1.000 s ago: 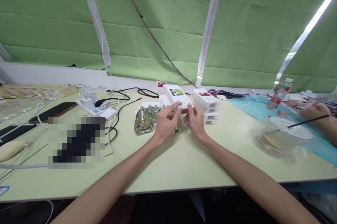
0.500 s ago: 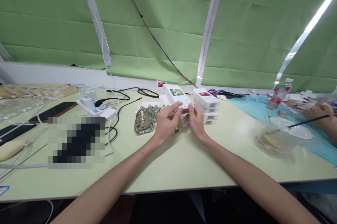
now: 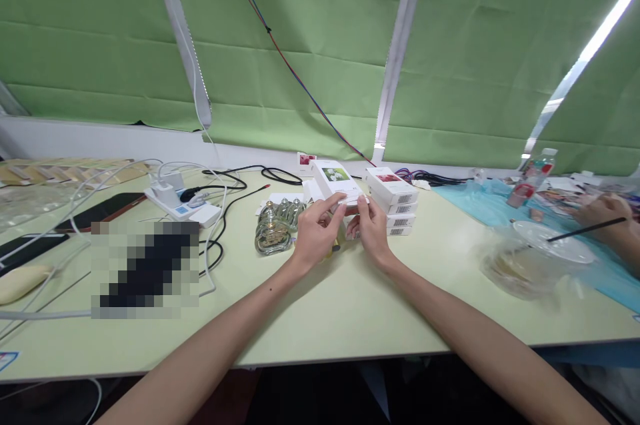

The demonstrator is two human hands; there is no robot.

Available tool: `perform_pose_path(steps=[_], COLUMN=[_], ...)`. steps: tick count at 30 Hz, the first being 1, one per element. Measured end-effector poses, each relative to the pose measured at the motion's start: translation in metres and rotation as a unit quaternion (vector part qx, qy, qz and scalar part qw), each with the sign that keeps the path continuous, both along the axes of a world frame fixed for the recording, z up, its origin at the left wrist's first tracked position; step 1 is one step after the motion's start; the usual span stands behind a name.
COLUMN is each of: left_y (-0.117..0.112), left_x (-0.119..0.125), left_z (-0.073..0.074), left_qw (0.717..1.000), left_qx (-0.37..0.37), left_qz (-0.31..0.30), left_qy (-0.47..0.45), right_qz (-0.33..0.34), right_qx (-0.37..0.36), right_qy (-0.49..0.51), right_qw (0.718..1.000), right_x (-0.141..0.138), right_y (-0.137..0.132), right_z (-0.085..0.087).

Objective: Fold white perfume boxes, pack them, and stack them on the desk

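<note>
Both my hands grip the near end of a white cardboard box (image 3: 336,176) with a green picture of white flowers on its top. The thumb and fingers of my left hand (image 3: 320,228) pinch its near left corner. My right hand (image 3: 371,230) holds the near right corner, fingers curled beneath. What lies under the box is mostly hidden by my hands. Close by my left hand stand several clear glass bottles (image 3: 273,235) with gold-coloured tops. Right of my right hand is a stack of white boxes (image 3: 393,190), the top one bearing a red picture.
A white power strip (image 3: 175,202) with cables lies at the left, near dark phones (image 3: 103,212). On the right are a bagged bowl with a white lid (image 3: 553,242), a plastic bottle (image 3: 533,178) and another person's hand (image 3: 607,218) over blue sheeting (image 3: 465,202).
</note>
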State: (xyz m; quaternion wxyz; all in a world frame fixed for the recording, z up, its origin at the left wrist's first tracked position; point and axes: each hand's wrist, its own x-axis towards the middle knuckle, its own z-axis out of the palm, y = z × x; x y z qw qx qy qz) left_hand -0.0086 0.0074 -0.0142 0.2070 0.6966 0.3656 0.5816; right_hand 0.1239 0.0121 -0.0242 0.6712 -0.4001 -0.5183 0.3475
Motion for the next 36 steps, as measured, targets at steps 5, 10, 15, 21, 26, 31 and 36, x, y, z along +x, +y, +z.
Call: perform_pose_path(steps=[5, 10, 15, 21, 26, 31, 36], left_y=[-0.0008, 0.0001, 0.0002, -0.0015, -0.0018, -0.002, -0.0031], left_x=[0.0002, 0.0, 0.0003, -0.0001, 0.0001, 0.0006, 0.0007], left_z=[0.0014, -0.0001, -0.0002, 0.0024, 0.0025, 0.0028, 0.0045], left_qw=[1.0, 1.0, 1.0, 1.0, 1.0, 1.0, 0.999], left_qx=[0.003, -0.001, -0.008, -0.017, -0.022, -0.023, -0.031], left_qz=[0.003, 0.0, -0.002, -0.006, -0.005, -0.006, -0.009], left_qy=[0.001, -0.002, -0.002, 0.002, -0.005, -0.006, -0.009], right_qz=[0.001, 0.0, 0.004, 0.003, 0.005, 0.005, 0.013], right_qx=[0.0, 0.0, 0.001, -0.002, -0.002, -0.003, -0.003], right_qy=[-0.001, -0.004, -0.001, -0.003, -0.003, -0.001, 0.006], right_qw=[1.0, 1.0, 1.0, 1.0, 1.0, 1.0, 1.0], right_x=[0.0, 0.0007, 0.0006, 0.0003, 0.0013, 0.0019, 0.002], right_y=[0.0, 0.0012, 0.0014, 0.0023, 0.0043, 0.004, 0.0041], right_z=[-0.0007, -0.0017, -0.0021, -0.0029, -0.0047, -0.0043, -0.0044])
